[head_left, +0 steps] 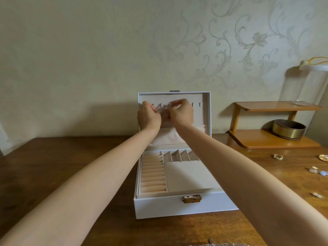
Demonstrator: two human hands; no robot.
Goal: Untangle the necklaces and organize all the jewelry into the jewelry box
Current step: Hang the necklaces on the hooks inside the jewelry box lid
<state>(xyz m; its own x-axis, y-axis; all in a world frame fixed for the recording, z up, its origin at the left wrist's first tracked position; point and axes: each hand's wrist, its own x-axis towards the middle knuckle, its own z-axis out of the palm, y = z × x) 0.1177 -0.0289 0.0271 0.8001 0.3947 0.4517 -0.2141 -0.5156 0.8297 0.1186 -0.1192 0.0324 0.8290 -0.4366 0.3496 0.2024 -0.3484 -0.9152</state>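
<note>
A white jewelry box stands open on the wooden table, its lid upright against the wall. Both hands are raised inside the lid at the row of hooks. My left hand and my right hand pinch a thin silvery necklace between them, close together. The chain blurs between the fingers. Ring rolls and small compartments in the tray below hold nothing I can see. More chain lies at the table's near edge.
Loose jewelry lies on the table at the right: a pearl ring, a gold piece, small earrings and another piece. A two-tier wooden shelf with a brass bowl stands at the back right.
</note>
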